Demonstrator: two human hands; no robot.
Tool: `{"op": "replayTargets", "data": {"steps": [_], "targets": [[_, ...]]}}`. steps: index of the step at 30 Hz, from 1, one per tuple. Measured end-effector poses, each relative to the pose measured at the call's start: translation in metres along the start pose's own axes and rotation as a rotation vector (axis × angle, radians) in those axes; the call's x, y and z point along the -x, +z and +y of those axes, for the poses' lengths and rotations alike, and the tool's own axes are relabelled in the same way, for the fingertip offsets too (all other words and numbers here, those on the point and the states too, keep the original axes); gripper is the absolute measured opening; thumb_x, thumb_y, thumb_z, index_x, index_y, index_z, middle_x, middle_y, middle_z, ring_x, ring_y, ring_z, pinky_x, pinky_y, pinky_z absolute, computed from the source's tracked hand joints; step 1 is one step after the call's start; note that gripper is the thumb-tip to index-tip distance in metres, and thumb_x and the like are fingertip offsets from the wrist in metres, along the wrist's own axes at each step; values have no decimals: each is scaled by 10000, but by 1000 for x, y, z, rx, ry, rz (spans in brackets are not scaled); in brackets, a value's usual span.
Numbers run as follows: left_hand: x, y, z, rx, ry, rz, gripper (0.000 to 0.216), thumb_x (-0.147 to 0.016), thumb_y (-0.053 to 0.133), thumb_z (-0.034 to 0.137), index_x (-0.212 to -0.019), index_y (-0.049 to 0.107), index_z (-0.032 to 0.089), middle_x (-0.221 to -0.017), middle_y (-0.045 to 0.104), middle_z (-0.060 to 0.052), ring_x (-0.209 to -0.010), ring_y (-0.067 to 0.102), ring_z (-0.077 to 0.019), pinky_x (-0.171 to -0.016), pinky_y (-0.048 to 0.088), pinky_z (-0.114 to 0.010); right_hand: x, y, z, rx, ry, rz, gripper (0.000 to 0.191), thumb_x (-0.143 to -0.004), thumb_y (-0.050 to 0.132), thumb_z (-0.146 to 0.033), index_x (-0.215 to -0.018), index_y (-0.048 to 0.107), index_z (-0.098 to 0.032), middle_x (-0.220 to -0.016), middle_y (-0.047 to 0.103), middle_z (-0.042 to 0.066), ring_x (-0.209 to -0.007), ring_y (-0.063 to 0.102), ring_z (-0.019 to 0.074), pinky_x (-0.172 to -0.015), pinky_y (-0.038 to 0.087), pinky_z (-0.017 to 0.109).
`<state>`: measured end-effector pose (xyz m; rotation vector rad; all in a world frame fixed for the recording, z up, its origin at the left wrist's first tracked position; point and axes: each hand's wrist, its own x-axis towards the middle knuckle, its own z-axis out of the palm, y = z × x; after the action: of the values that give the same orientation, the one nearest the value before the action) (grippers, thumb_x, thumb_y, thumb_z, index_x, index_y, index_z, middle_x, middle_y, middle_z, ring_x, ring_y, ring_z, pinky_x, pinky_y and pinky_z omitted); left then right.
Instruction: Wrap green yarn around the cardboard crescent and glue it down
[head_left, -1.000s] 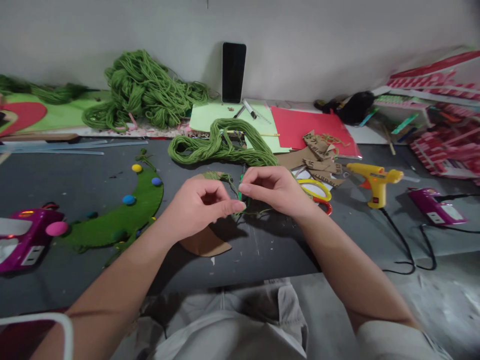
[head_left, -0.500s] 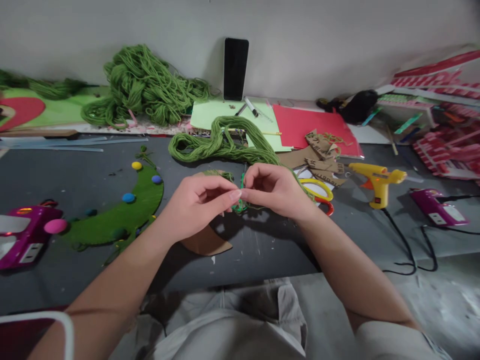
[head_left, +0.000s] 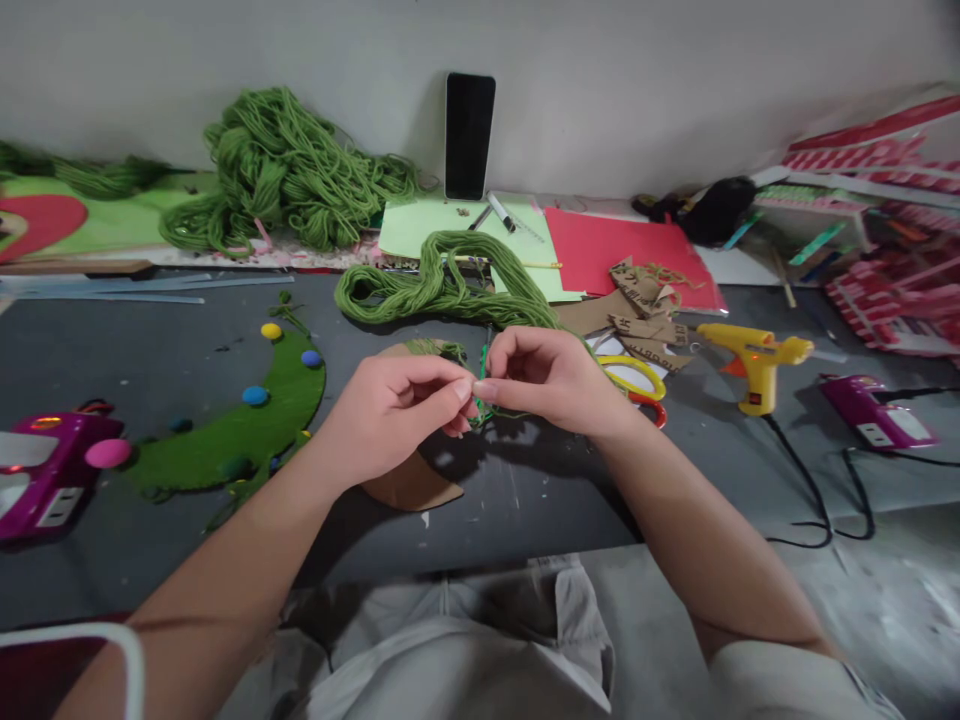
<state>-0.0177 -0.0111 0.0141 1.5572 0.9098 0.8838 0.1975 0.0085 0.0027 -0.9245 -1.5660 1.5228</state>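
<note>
Left of the looped green yarn hank (head_left: 450,285), a green crescent (head_left: 225,445) is dotted with yellow and blue balls (head_left: 255,396); right of the hank, torn brown cardboard scraps (head_left: 656,329) are printed in black.

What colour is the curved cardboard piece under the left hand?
The curved cardboard piece is brown where visible, in the head view.

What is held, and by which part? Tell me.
Left hand and right hand meet near green strands; what is held, and where, cannot be told.
</note>
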Motion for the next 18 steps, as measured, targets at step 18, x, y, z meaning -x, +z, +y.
{"op": "replayTargets", "data": {"steps": [18], "targets": [[-1, 7, -5, -247, 163, 175, 230, -903, 690, 304, -715, 701, 172, -641, 641, -7, -596, 537, -118, -572, 423, -251, -1, 6, 2, 141, -51, 3, 356, -740, 876, -384, -768, 601, -159, -688, 562, -31, -599, 472, 78, -545, 385, 216]]}}
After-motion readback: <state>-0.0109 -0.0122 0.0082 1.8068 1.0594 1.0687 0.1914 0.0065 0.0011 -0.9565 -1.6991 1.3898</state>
